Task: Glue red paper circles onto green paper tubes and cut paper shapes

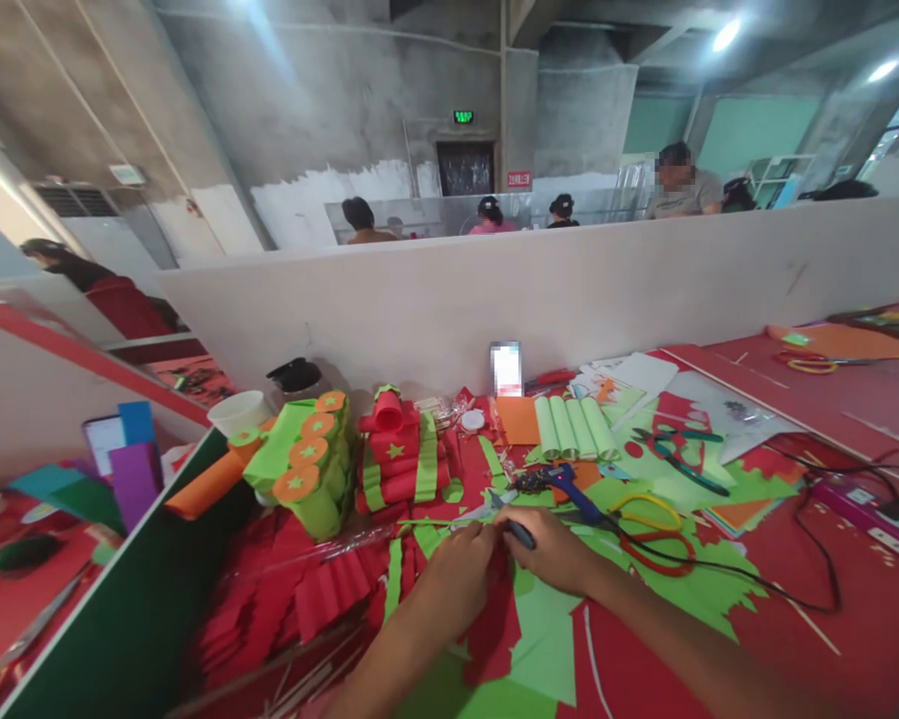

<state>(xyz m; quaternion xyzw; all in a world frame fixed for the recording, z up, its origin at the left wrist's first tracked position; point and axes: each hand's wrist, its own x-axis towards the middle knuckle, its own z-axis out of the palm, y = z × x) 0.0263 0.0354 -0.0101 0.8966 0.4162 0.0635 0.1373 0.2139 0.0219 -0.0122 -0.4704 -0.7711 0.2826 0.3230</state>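
My right hand [548, 544] is closed around a small craft knife [522, 536] with a dark handle; its pale blade points up and away. Right beside it, my left hand [460, 564] has its fingers curled together, and what they hold, if anything, is hidden. Both hands almost touch above red and green paper [543, 639]. Just beyond them lie a blue glue gun [576, 491] and a pair of scissors [659, 539] with yellow and red handles. Green paper scraps [689, 589] spread to the right.
Green paper rolls with orange star tops [311, 454] stand at left, near red rolls [396, 464]. Pale green tubes [576, 427], green-handled pliers [681, 459] and a lit phone [505, 369] are farther back. A cable runs to a purple power strip [869, 514]. White partition [494, 295] behind.
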